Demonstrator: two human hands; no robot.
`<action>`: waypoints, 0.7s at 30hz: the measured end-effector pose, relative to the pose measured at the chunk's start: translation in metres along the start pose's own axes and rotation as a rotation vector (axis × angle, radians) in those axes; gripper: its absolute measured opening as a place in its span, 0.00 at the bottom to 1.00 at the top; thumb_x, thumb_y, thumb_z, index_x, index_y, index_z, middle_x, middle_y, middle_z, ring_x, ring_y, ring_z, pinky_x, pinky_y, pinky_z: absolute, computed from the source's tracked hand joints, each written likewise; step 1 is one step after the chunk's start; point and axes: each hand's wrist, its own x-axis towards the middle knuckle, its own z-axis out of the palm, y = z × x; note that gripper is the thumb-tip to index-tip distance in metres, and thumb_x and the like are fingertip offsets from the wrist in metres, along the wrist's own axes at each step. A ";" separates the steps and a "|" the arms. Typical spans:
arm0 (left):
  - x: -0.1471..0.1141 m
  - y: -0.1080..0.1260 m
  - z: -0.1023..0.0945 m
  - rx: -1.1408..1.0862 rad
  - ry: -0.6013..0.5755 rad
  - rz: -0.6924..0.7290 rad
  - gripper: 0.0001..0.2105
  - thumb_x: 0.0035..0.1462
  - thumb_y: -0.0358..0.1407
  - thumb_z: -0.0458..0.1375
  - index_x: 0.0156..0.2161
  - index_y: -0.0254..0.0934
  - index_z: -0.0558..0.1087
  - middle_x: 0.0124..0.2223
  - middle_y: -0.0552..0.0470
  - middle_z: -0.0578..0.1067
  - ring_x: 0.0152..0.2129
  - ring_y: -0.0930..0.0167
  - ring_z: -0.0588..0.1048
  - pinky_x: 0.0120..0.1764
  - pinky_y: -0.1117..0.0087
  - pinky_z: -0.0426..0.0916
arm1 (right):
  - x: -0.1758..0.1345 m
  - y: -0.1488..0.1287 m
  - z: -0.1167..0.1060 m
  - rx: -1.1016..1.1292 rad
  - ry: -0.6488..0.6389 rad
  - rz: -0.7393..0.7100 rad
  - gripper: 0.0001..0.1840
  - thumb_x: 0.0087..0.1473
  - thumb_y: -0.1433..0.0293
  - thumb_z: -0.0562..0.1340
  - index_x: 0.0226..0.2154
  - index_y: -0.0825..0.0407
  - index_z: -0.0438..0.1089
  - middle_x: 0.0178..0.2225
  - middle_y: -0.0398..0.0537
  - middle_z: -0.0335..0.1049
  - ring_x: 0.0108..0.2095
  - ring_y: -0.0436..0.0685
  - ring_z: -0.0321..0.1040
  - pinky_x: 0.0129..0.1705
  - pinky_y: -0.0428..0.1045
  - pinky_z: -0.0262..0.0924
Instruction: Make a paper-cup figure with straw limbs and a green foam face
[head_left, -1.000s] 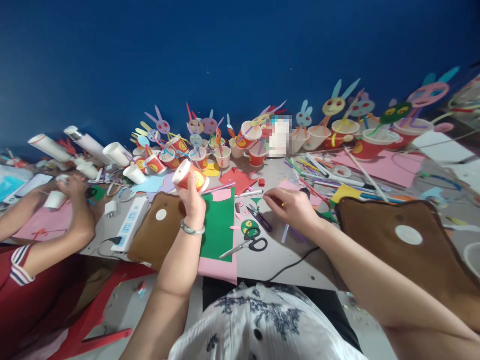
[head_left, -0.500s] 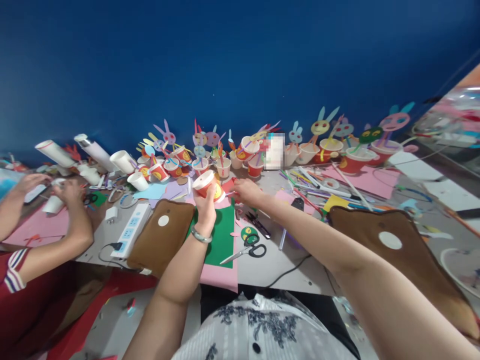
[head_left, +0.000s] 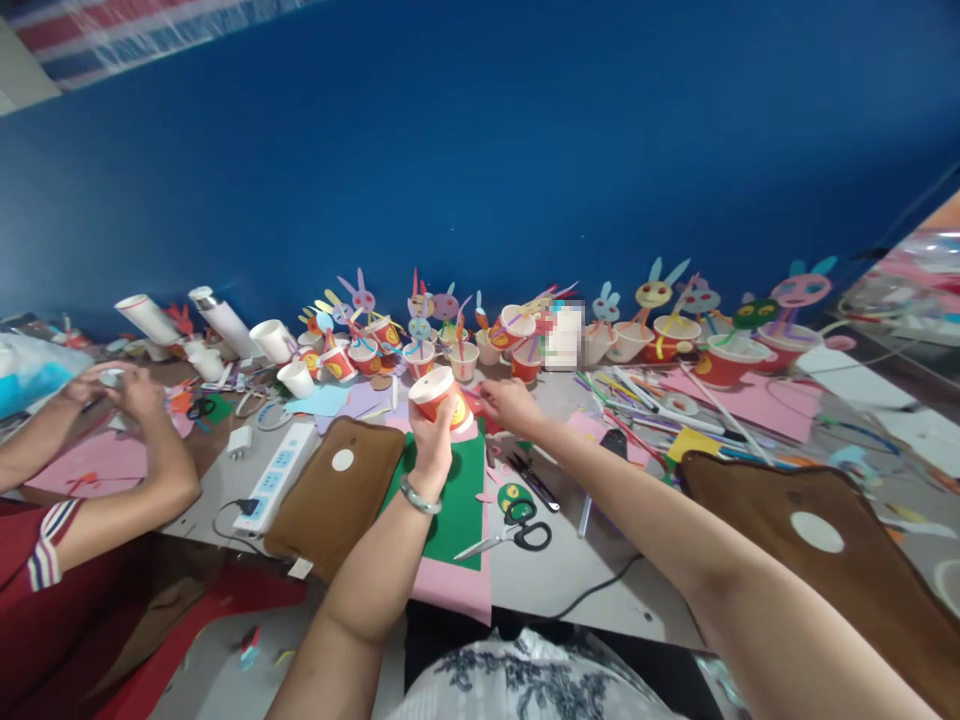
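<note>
My left hand (head_left: 433, 448) is wrapped around a red paper cup (head_left: 429, 402) with a yellow patch, tilted with its white end toward me. Just right of the cup, my right hand (head_left: 514, 405) has its fingers pinched together by some red paper (head_left: 491, 424); what they grip is too small to make out. Below the hands lies a green sheet (head_left: 459, 500) on a pink sheet (head_left: 457, 590). Black-handled scissors (head_left: 517, 530) rest beside it, near a green paper face (head_left: 513, 496) and a dark pair of snips (head_left: 534, 480).
Paper cups with rabbit faces (head_left: 652, 295) line the blue wall. Brown mats (head_left: 330, 500) lie on the table, with a power strip (head_left: 277, 478) at left. Pens and straws (head_left: 637, 395) are heaped at right. A co-worker's hands (head_left: 135, 390) hold something small at far left.
My view has tilted, so the table appears lower and farther right. Both my hands keep nearly the same pose around the cup. The co-worker's hands have come closer together.
</note>
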 end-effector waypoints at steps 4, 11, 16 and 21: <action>-0.006 -0.002 0.002 0.008 -0.046 -0.035 0.27 0.48 0.47 0.69 0.50 0.37 0.71 0.51 0.43 0.77 0.47 0.63 0.77 0.54 0.59 0.70 | -0.030 0.019 -0.027 0.236 0.128 0.094 0.16 0.61 0.63 0.52 0.38 0.54 0.72 0.30 0.49 0.76 0.29 0.53 0.70 0.32 0.47 0.63; -0.026 -0.006 0.004 -0.017 -0.368 -0.098 0.29 0.45 0.47 0.71 0.50 0.36 0.71 0.50 0.42 0.77 0.46 0.62 0.78 0.51 0.59 0.72 | -0.081 0.035 -0.049 0.897 0.367 0.329 0.21 0.50 0.52 0.67 0.29 0.53 0.72 0.19 0.38 0.64 0.20 0.47 0.57 0.25 0.45 0.54; -0.033 0.003 0.005 0.019 -0.628 -0.121 0.33 0.44 0.48 0.71 0.53 0.36 0.69 0.51 0.40 0.76 0.47 0.61 0.76 0.52 0.59 0.72 | -0.093 0.040 -0.057 0.904 0.363 0.344 0.20 0.45 0.52 0.71 0.29 0.53 0.74 0.22 0.41 0.69 0.21 0.49 0.61 0.24 0.45 0.55; -0.035 0.008 0.005 0.061 -0.785 -0.117 0.37 0.45 0.45 0.71 0.59 0.37 0.65 0.55 0.41 0.73 0.52 0.60 0.73 0.56 0.60 0.68 | -0.098 0.035 -0.073 0.877 0.243 0.260 0.18 0.46 0.54 0.70 0.27 0.52 0.74 0.24 0.43 0.72 0.23 0.50 0.65 0.23 0.45 0.58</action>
